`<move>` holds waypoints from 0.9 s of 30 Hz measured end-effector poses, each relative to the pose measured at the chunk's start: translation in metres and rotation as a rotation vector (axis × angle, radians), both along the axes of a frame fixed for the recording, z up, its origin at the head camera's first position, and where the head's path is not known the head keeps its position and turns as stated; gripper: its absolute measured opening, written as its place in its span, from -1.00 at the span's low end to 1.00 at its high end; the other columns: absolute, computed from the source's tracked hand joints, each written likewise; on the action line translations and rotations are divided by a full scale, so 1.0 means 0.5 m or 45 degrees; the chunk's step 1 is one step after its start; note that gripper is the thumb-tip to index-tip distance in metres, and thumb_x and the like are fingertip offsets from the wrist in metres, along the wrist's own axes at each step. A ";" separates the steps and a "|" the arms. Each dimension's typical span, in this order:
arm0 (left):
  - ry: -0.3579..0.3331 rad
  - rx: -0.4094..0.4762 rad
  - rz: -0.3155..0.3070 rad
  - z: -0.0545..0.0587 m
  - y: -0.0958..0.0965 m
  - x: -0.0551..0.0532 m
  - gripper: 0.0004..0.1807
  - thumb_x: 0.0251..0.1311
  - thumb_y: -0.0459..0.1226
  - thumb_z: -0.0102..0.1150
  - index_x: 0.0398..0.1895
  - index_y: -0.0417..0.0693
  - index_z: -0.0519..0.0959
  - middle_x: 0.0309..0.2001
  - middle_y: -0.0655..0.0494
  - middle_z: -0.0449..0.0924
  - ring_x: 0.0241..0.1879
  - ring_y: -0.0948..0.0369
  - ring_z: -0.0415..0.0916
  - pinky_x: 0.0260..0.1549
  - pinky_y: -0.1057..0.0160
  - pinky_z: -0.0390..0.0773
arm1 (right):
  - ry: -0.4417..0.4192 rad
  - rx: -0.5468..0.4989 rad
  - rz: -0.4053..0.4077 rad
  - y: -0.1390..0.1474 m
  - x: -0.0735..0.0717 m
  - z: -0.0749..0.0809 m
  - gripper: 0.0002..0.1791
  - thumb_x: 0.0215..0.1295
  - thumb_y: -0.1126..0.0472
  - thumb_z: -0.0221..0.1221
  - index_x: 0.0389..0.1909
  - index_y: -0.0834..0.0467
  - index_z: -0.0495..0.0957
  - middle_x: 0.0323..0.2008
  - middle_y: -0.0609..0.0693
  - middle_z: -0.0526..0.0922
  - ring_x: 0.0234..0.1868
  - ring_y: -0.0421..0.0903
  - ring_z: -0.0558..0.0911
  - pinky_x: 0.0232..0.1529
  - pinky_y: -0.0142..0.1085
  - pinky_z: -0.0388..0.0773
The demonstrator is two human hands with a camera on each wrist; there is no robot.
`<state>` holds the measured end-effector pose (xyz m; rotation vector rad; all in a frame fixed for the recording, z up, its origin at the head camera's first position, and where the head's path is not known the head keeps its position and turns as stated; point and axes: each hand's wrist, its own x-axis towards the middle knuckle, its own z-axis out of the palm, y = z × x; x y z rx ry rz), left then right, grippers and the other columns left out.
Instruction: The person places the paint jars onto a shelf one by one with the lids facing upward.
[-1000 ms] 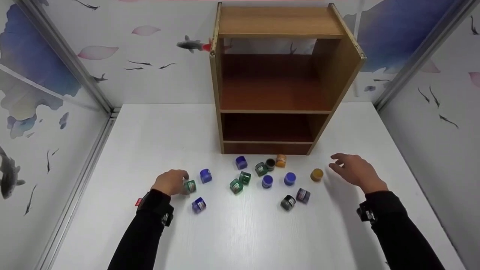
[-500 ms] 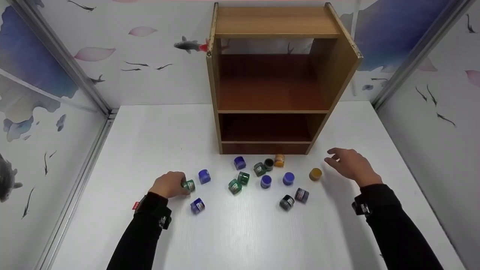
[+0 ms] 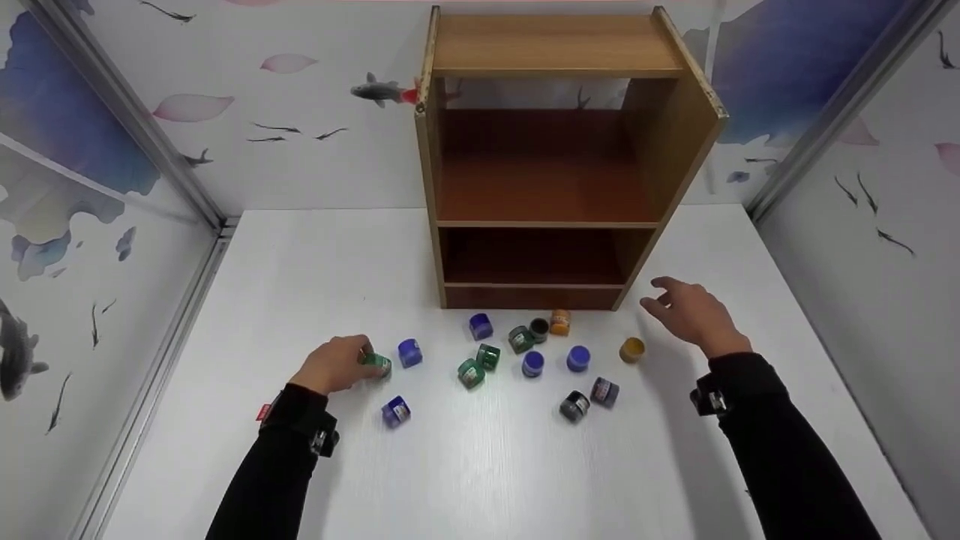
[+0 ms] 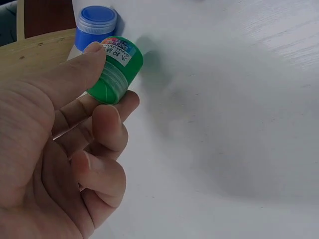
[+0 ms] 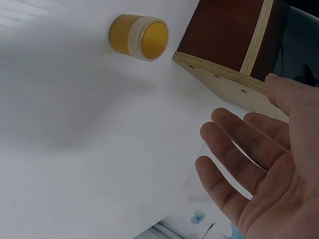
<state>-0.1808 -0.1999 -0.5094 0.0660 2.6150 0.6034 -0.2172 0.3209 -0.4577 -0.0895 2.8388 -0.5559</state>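
At the left of the head view, my left hand [image 3: 334, 364] pinches a green paint jar [image 4: 122, 62] between thumb and fingers. The jar is tilted, its labelled side showing in the left wrist view. Just beyond it stands a blue paint jar [image 4: 94, 22] with a clear-rimmed lid. A second blue jar [image 3: 396, 412] lies nearer to me. My right hand [image 3: 690, 311] hovers over the right side of the table, fingers loosely extended and holding nothing. Closest to it is an ochre-yellow paint jar [image 5: 139, 37], lying on its side in the right wrist view.
A wooden shelf unit [image 3: 540, 296] stands at the back middle of the white table [image 3: 480, 465]. In front of it are scattered several green, blue and dark jars, plus an orange jar [image 3: 560, 322]. Patterned wall panels [image 3: 300, 150] enclose the back and sides.
My left hand has taken the green jar between thumb and fingers and tilted it. My right hand has moved up and left, toward the shelf unit. The other jars stay put.
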 end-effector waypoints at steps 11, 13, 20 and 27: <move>0.073 0.049 -0.087 0.024 -0.004 -0.001 -0.58 0.27 -0.05 0.21 0.06 -0.14 0.58 -0.04 -0.07 0.66 -0.02 -0.02 0.57 0.06 -0.09 0.50 | 0.120 -0.138 -0.082 -0.019 -0.043 0.040 -0.40 0.50 -0.03 -0.07 0.31 0.35 0.31 0.08 0.39 0.58 0.03 0.26 0.62 0.00 0.10 0.52; 0.082 0.049 -0.101 0.026 -0.004 0.000 -0.59 0.29 -0.07 0.19 0.08 -0.15 0.58 -0.02 -0.08 0.66 0.01 -0.04 0.56 0.08 -0.10 0.49 | 0.146 -0.155 -0.095 -0.024 -0.049 0.047 -0.40 0.51 -0.07 -0.10 0.26 0.36 0.36 0.03 0.37 0.61 -0.03 0.23 0.64 -0.07 0.06 0.53; 0.127 0.070 -0.119 0.038 0.008 0.001 -0.63 0.37 -0.16 0.06 0.11 -0.17 0.58 0.02 -0.11 0.65 0.07 -0.07 0.55 0.14 -0.12 0.46 | 0.117 -0.221 -0.132 -0.036 -0.064 0.060 -0.28 0.52 -0.22 -0.25 0.27 0.34 0.35 0.02 0.32 0.63 0.02 0.22 0.65 -0.02 0.06 0.54; 0.142 0.062 -0.106 0.061 0.024 -0.001 -0.61 0.42 -0.14 -0.01 0.15 -0.17 0.55 0.08 -0.14 0.61 0.13 -0.09 0.52 0.19 -0.13 0.43 | 0.169 -0.081 -0.111 -0.049 -0.077 0.068 -0.36 0.55 -0.12 -0.21 0.24 0.36 0.40 -0.02 0.34 0.65 -0.04 0.23 0.65 -0.18 0.01 0.55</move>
